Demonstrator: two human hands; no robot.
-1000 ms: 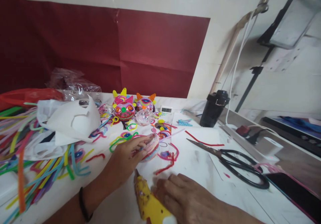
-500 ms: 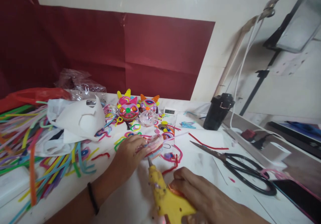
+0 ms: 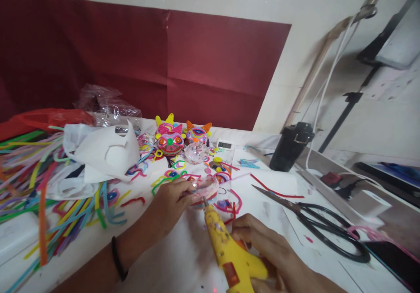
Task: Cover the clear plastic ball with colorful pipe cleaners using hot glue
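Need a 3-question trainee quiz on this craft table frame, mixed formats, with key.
1. True or false: the right hand grips the yellow glue gun.
2. What does the left hand steady? A) the scissors B) the clear dome C) the black cup
3. Fill in: the gun's nozzle points at the ____.

Key: 1 true; 2 B; 3 dome.

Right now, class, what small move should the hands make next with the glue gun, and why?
Probably squeeze out a small dab. The right hand aims the yellow glue gun with its nozzle at the rim of the pink round ornament, which the left hand steadies on the table.
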